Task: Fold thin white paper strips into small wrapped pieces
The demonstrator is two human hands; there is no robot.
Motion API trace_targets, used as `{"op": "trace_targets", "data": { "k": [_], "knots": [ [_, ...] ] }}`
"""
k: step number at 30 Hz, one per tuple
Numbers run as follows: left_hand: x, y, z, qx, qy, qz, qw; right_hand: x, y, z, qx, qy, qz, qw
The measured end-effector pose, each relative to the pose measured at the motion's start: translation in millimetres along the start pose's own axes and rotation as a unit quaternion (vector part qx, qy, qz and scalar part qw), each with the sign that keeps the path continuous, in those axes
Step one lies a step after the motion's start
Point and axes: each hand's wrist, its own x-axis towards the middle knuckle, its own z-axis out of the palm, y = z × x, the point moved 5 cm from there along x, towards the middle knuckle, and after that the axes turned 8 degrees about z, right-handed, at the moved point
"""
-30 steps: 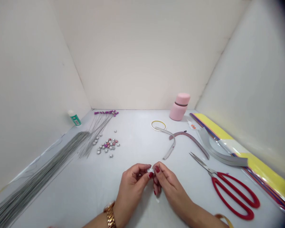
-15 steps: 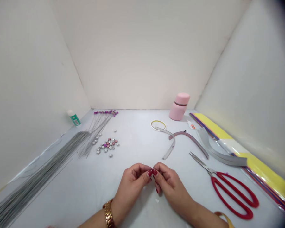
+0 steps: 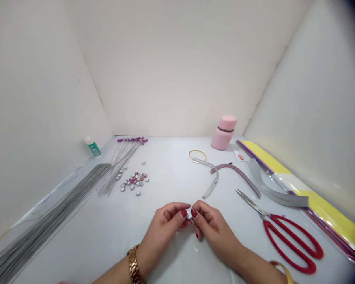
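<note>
A small silvery-white folded paper star shows between my fingertips, partly covered by them. My left hand pinches it from the left, thumb against the fingers. On the other side my right hand pinches it too, the two thumbs almost meeting. A pile of small silver, pink and purple stars lies on the table, left of and beyond my left hand. The scissors with red handles rest to the right of my right hand, blades partly apart.
Thin grey wires spread along the left, some tipped with purple stars. A glue bottle leans at the left wall. Beyond my hands lie a tape roll and paper strips; a pink flask stands behind. Yellow sheets line the right.
My thumbs have moved slightly apart, and the silvery-white star now shows between them. The things on the table lie as before.
</note>
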Motion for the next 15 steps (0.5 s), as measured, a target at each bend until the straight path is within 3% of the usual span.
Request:
{"op": "trace_targets", "data": {
  "k": [3, 8, 15],
  "knots": [
    [-0.2, 2.4, 5.0, 0.006, -0.023, 0.004, 1.0, 1.2, 2.5, 1.5, 0.049, -0.021, 0.027, 0.998],
    [0.3, 4.2, 2.6, 0.012, 0.01, 0.008, 1.0, 3.1, 2.9, 2.8, 0.105, -0.034, 0.042, 0.993],
    [0.6, 6.6, 3.4, 0.03, -0.004, 0.016, 0.999, 2.9, 2.3, 2.0, 0.097, -0.029, 0.031, 0.994]
  ]
}}
